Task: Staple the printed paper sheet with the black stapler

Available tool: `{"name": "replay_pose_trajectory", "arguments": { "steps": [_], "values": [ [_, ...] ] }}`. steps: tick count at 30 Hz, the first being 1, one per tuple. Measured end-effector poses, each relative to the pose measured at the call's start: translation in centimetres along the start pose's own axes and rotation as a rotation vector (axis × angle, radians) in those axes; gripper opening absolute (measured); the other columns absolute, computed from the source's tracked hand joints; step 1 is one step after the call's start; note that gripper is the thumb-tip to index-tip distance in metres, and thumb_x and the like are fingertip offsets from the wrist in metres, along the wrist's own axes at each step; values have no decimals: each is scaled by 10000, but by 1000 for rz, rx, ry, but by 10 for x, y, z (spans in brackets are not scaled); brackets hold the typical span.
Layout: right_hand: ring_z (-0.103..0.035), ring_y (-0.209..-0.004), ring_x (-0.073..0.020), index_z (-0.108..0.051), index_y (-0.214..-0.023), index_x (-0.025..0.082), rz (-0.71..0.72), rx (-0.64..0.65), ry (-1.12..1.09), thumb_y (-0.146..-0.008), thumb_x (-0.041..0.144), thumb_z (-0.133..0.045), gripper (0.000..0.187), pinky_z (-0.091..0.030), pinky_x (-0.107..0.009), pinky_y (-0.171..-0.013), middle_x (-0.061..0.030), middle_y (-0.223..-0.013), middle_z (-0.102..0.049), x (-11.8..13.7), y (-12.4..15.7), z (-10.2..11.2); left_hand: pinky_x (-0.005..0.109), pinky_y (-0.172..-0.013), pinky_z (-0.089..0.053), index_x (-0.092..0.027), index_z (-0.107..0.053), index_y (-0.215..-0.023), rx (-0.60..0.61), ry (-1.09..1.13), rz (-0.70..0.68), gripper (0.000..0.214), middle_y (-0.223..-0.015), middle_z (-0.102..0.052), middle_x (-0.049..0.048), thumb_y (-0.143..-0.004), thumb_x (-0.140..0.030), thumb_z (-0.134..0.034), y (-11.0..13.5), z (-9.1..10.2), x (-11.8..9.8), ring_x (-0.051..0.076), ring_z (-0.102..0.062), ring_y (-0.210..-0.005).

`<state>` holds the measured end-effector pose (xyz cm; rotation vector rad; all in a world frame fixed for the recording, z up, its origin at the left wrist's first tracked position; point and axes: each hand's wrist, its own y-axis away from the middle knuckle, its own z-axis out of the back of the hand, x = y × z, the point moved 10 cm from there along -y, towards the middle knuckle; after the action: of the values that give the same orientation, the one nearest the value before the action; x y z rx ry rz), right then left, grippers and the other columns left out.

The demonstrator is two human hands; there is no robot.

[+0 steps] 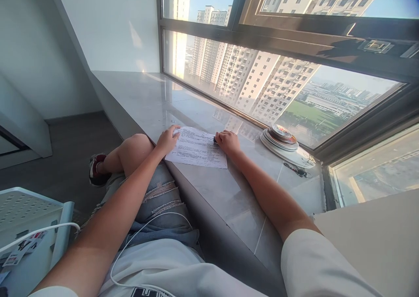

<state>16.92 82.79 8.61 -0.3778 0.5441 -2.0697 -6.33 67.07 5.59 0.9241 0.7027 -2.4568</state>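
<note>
A white printed sheet of paper [198, 150] lies on the glossy grey window ledge [229, 196], its near edge close to the ledge's front. My left hand [168, 140] is closed at the upper left edge of the sheet, fingers on top of the paper. At the sheet's right side rests my right hand [228, 142], closed around a small dark object [215, 139] that pokes out by the thumb. Most of that object is hidden in the fingers, so its kind does not show.
Right of my right hand, a stack of round plate-like discs [280, 140] stands by the window. A dark key-ring-like bunch [297, 170] lies beside it. A white cable [147, 223] runs across my lap. At the lower left is a white perforated cart [29, 205].
</note>
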Motion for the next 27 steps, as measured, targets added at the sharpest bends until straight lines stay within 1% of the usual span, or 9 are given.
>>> {"name": "replay_pose_trajectory", "arguments": {
  "steps": [3, 7, 11, 15, 18, 23, 25, 27],
  "values": [
    [-655, -793, -232, -569, -582, 213, -6, 32, 20, -1117, 280, -412, 562, -426, -354, -755, -91, -675, -694, 3, 0, 3, 400, -901, -528, -218, -668, -1467, 7, -14, 3, 453, -1059, -747, 124, -1047, -297, -519, 2, 1, -2, 324, -691, -1049],
    [-666, -809, -217, -588, -608, 202, 13, 118, 61, -1125, 258, -376, 562, -411, -332, -747, -85, -689, -709, 7, -1, 1, 383, -917, -527, -225, -662, -1474, 10, -20, 0, 451, -1126, -756, 120, -1050, -290, -525, 3, 1, -2, 312, -689, -1096],
    [-678, -833, -221, -624, -639, 193, 22, 158, 125, -1136, 273, -380, 560, -419, -335, -796, -95, -730, -732, 7, -2, -3, 396, -954, -526, -225, -664, -1466, 12, -22, -4, 438, -1178, -766, 125, -1054, -283, -526, 1, -1, -1, 320, -689, -1147],
    [-686, -866, -234, -662, -645, 190, 49, 176, 150, -1152, 284, -357, 599, -428, -347, -845, -100, -711, -724, 8, -1, -8, 409, -974, -529, -220, -675, -1453, 7, -25, 7, 431, -1239, -763, 135, -1052, -276, -528, 1, -1, -1, 331, -681, -1195],
    [-685, -886, -243, -696, -669, 182, 70, 173, 165, -1155, 279, -353, 602, -423, -361, -851, -108, -734, -746, 13, 1, -10, 422, -991, -532, -213, -676, -1455, 11, -29, 19, 435, -1249, -764, 140, -1051, -274, -528, 1, -2, -1, 336, -681, -1206],
    [-672, -921, -252, -734, -712, 173, 79, 130, 204, -1139, 256, -391, 554, -400, -375, -878, -130, -807, -786, 21, 4, -11, 427, -1039, -525, -191, -677, -1458, 5, -48, 3, 441, -1310, -755, 147, -1048, -263, -530, -1, -2, -2, 338, -671, -1253],
    [-658, -900, -244, -730, -708, 179, 63, 95, 178, -1134, 265, -406, 542, -395, -370, -878, -125, -794, -781, 19, 3, -9, 425, -1042, -527, -189, -675, -1460, 7, -52, -1, 444, -1308, -758, 146, -1047, -263, -532, -2, -2, 0, 334, -678, -1241],
    [-643, -875, -237, -725, -713, 185, 33, 44, 138, -1137, 284, -401, 543, -394, -360, -856, -115, -773, -768, 10, 2, -5, 424, -1031, -533, -194, -669, -1468, 15, -54, 1, 448, -1282, -768, 142, -1046, -267, -536, -3, -4, 1, 332, -688, -1220]
  ]
}}
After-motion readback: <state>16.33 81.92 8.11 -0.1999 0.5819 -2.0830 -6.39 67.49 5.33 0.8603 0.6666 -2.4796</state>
